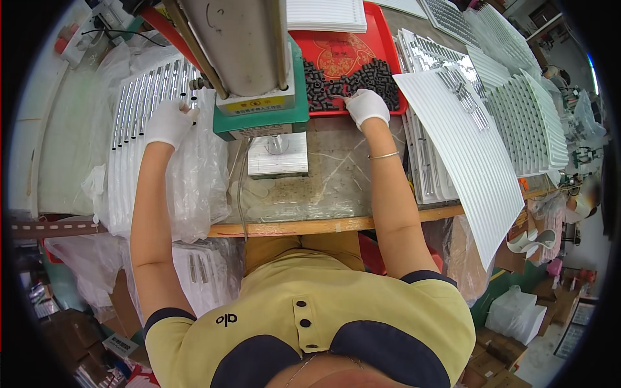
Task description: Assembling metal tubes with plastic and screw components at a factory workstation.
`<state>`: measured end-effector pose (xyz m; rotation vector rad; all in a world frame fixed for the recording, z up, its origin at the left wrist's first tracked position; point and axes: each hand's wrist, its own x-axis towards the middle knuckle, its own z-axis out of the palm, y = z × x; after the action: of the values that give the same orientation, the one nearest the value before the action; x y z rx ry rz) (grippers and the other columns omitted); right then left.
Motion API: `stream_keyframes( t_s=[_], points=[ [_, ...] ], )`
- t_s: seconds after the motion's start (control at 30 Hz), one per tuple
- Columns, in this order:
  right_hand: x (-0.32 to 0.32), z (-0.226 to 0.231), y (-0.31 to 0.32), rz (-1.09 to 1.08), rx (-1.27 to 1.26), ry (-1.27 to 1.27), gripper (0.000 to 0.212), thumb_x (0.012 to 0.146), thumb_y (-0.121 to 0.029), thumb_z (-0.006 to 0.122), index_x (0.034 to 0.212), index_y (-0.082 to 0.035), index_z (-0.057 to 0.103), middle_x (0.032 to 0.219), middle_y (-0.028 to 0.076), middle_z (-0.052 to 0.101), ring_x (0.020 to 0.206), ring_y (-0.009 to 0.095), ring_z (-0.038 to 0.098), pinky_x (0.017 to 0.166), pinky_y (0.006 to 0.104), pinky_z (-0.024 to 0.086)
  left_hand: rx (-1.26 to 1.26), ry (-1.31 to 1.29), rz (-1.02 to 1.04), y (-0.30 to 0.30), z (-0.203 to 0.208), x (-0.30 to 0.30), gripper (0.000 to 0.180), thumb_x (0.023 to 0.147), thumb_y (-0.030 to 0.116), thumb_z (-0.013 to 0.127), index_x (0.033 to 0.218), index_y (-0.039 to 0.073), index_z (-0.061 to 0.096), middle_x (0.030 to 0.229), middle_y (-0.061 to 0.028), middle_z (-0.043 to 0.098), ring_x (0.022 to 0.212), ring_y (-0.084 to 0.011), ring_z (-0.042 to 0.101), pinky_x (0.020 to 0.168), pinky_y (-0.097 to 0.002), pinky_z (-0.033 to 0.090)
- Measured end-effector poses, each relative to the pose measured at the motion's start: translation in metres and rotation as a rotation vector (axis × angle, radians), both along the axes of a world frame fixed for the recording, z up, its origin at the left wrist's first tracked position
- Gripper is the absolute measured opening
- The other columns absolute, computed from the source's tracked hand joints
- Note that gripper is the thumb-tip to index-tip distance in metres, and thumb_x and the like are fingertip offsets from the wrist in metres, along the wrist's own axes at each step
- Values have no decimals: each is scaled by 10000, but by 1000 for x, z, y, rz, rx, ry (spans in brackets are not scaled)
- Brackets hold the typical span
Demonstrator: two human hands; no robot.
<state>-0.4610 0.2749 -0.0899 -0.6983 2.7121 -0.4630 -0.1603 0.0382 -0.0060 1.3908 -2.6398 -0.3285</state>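
Observation:
My left hand (171, 124), in a white glove, lies over a row of shiny metal tubes (143, 103) on a ridged white sheet (121, 174). Its fingers are curled at the tubes' right end, and what they grip is hidden. On the other side, my gloved right hand (367, 107) reaches over the near rim of a red tray (388, 39). Its fingertips are drawn together beside a heap of small black cylindrical pieces (369, 77); I cannot make out what is in them. A green and grey press (259, 110) stands between my hands.
Under the press sits a ridged white block (278, 161) with a clear round piece on it. Clear plastic wrap (197, 174) lies left of the press. Ridged white sheets (462, 155) with metal tubes (466, 97) overhang the wooden table edge (297, 226) at the right.

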Motion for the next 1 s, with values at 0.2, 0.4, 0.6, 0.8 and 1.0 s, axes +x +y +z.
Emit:
stream_keyframes(
  t_s=[0.2,0.4,0.6,0.8,1.0],
  points=[
    [6,3,-10,63,-46,165,377,809,-410,601,943,-66,680,999,189,639,964,363,604,826,420,491,135,44,-82,-24,-27,14,352,729,359,668,913,59,675,865,-136,676,819,-269,650,766,-352,491],
    [42,5,39,19,-471,197,165,778,-206,662,847,-56,671,813,132,650,721,294,634,694,379,490,222,278,-74,-16,-17,30,317,727,255,656,958,40,621,862,-87,651,795,-185,615,739,-295,470],
    [83,5,109,168,-854,102,114,747,-61,693,848,-45,642,800,96,631,659,215,595,652,301,475,789,942,-174,109,24,47,325,771,62,637,1062,29,495,862,-45,595,762,-110,578,664,-222,457],
    [157,68,108,450,-928,86,151,692,24,693,795,-48,611,735,65,581,645,186,549,599,271,441,1238,1262,-59,198,-25,10,315,825,48,616,1114,46,489,955,-57,598,827,-119,618,598,-189,460],
    [149,72,119,433,-849,56,154,672,5,706,769,-65,609,703,47,561,629,209,543,598,299,435,1318,1200,-176,210,-66,-6,259,822,62,663,1057,43,558,972,-61,614,828,-134,620,609,-195,468]
  ],
)
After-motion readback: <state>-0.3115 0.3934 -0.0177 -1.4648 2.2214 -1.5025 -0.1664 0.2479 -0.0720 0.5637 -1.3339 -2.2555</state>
